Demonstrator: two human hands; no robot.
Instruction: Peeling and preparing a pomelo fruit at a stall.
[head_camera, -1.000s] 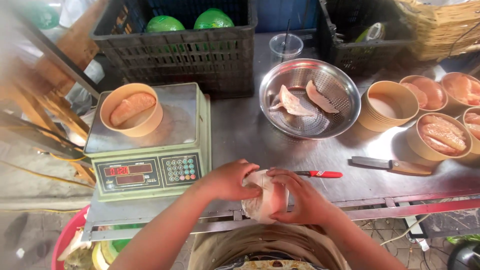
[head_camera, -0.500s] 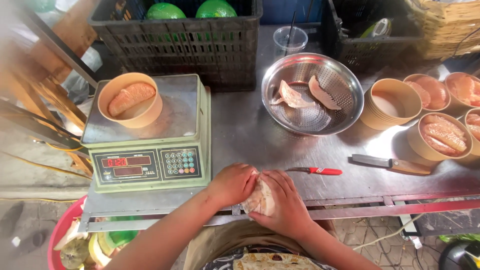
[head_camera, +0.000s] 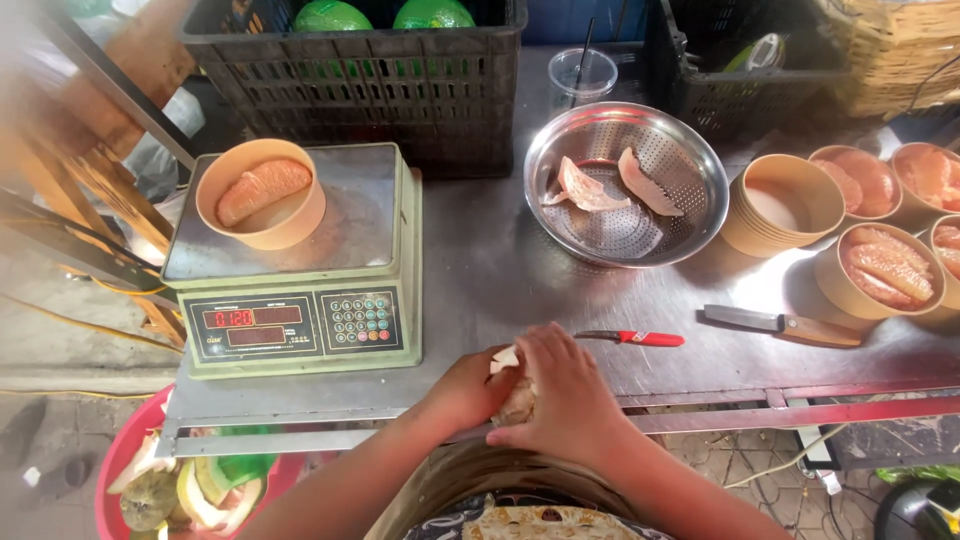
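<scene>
Pale fruit segment (head_camera: 512, 392) sits between your two hands at the near edge of the steel bench (head_camera: 480, 260). Your left hand (head_camera: 465, 390) cups it from the side, and your right hand (head_camera: 560, 395) lies over it, fingers pressed together around the piece. A red-handled tool (head_camera: 632, 338) lies just beyond your right hand. To the left, a scale (head_camera: 295, 265) carries a paper bowl (head_camera: 260, 193) holding fruit.

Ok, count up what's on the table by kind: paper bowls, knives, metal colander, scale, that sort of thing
Paper bowls with fruit: 5, one on the scale, four at right
Empty paper bowl stack: 1
Knives: 2, red-handled, wooden-handled
Metal colander: 1
Scale: 1
Clear plastic cup: 1
Total: 11
</scene>
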